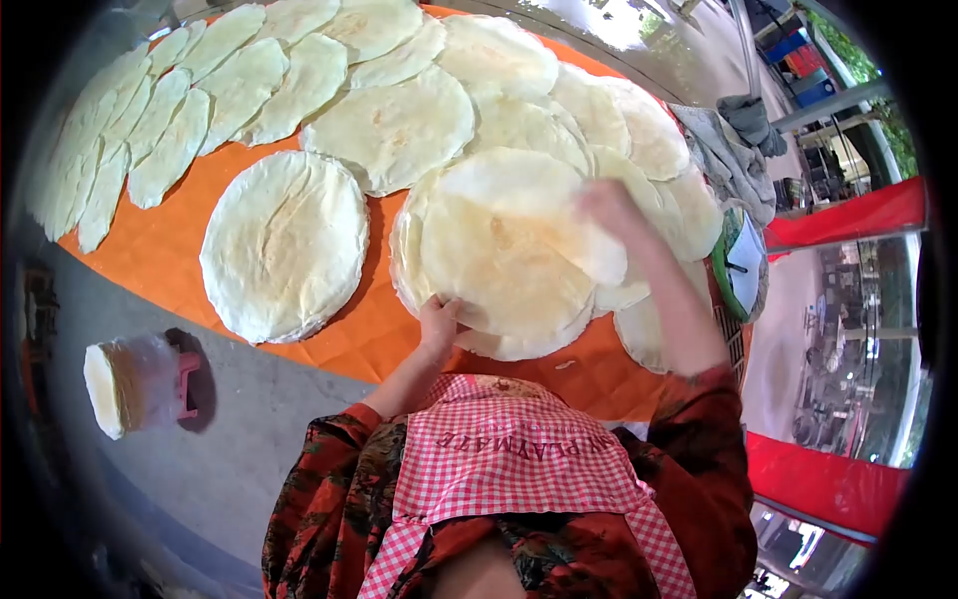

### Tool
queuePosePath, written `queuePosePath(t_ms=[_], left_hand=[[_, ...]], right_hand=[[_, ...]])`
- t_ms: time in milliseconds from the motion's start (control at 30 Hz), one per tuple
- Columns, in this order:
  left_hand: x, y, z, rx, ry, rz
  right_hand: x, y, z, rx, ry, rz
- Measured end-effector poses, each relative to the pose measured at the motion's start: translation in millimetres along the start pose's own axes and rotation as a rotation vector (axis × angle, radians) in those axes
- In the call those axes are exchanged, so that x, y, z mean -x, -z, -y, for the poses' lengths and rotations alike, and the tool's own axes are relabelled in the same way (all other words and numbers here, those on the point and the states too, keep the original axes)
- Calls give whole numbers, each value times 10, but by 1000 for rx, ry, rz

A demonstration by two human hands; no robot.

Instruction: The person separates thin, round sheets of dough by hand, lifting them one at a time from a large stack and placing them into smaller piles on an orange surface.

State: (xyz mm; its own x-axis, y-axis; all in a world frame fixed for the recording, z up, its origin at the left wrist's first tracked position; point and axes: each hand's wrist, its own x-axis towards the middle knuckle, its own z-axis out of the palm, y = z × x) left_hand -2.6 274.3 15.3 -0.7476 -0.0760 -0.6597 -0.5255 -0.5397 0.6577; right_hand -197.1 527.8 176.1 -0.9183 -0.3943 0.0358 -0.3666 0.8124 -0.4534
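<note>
At the near edge of the front stack, my left hand point(439, 322) pinches the rim of a thin round flatbread point(499, 255). My right hand point(611, 208) is blurred by motion at the far right side of that stack, over the upper edge of a flatbread; its fingers are not clear. The top sheets lie unevenly, with one part bent or shifted toward the right. To the left stands a second thick stack of flatbreads point(284, 245), which neither hand touches.
Many single flatbreads point(389, 125) overlap along the far side of the orange-covered table point(244, 160). A grey cloth point(733, 160) and a green-rimmed item point(740, 265) lie at the right end. On the floor at left, a plastic-wrapped stack point(120, 384) rests on a pink stool point(188, 384).
</note>
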Motion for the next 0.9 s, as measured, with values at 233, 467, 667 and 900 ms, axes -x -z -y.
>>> queuePosePath(t_ms=[233, 467, 667, 900], left_hand=[[-82, 64, 41, -88, 15, 1], [185, -44, -215, -41, 15, 111], [212, -107, -213, -30, 34, 180], [217, -81, -198, -51, 40, 172]], right_hand=[[-792, 2865, -864, 240, -3, -371], [-132, 1842, 463, 398, -118, -313], [1146, -1388, 511, 137, 97, -93], [1384, -1361, 888, 205, 158, -11]])
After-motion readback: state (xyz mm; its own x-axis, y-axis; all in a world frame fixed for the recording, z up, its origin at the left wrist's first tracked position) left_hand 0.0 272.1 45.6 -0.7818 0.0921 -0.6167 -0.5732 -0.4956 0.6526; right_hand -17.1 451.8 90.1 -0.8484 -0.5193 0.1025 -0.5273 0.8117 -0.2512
